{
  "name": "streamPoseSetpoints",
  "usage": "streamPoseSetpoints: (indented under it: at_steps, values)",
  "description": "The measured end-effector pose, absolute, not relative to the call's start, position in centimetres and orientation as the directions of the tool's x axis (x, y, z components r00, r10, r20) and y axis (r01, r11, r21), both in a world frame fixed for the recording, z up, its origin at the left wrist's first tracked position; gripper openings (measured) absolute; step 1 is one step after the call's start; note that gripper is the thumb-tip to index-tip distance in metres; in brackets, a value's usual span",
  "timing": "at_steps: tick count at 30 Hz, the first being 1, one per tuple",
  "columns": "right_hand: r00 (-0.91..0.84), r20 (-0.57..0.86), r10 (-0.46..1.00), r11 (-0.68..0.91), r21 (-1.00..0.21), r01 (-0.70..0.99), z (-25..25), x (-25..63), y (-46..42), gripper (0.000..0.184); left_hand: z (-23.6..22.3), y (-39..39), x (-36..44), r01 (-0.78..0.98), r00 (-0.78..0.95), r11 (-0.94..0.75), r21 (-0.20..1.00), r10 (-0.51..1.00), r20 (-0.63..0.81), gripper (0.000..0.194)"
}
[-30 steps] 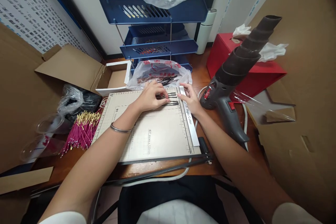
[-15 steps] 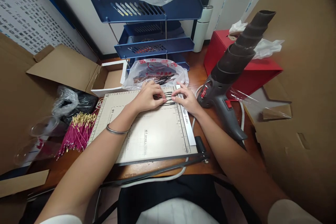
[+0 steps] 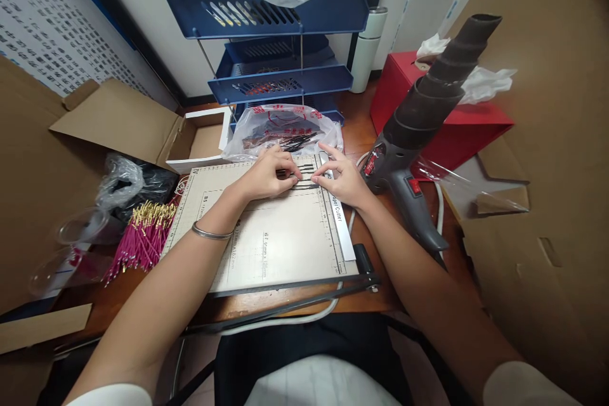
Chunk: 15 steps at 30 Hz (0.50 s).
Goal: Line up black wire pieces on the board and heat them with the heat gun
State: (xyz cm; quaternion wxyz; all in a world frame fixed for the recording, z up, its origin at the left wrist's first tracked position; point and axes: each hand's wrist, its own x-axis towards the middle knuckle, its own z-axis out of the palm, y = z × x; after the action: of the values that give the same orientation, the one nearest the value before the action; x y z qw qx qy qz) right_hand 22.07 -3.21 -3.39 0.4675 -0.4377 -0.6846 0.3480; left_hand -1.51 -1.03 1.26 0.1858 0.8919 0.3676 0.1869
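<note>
A beige paper cutter board lies on the desk in front of me. Several thin black tubes lie in a row near its far edge. My left hand rests on them, fingers curled and pressing them flat against the board. My right hand touches their right ends by the cutter's white ruler strip, thumb and forefinger pinched at the tubes and the other fingers raised. A clear plastic bag with red print holding more black tubes sits just behind the board.
A grey heat gun stands at the right, nozzle up, beside a red box. Pink wires with gold tips lie left of the board. Blue stacked trays stand at the back. Cardboard boxes flank both sides.
My right hand has slid left along the ruler strip to the tube ends and pinched them. My left hand stays pressed on the tubes.
</note>
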Motion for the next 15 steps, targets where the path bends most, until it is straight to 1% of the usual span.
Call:
streamPoseSetpoints:
  at_steps: [8, 11, 13, 15]
  values:
    - [-0.200, 0.333, 0.921, 0.370, -0.909, 0.191, -3.8, 22.1, -3.2, 0.004, 1.2, -1.2, -1.5, 0.590, 0.645, -0.636, 0.498, 0.742, 0.184, 0.019]
    - [-0.202, 0.335, 0.920, 0.366, -0.920, 0.139, -4.1, 22.1, -3.3, 0.011, 1.2, -1.4, -1.4, 0.562, 0.631, -0.644, 0.520, 0.740, 0.233, 0.020]
    - [-0.148, 0.362, 0.920, 0.380, -0.917, 0.120, -4.4, 21.9, -3.4, 0.017, 1.5, -1.4, -1.1, 0.547, 0.585, -0.634, 0.547, 0.757, 0.291, 0.025]
    - [0.002, 0.409, 0.912, 0.406, -0.906, 0.115, -4.8, 21.5, -3.5, 0.024, 2.1, -1.1, -0.5, 0.564, 0.509, -0.599, 0.568, 0.794, 0.332, 0.029]
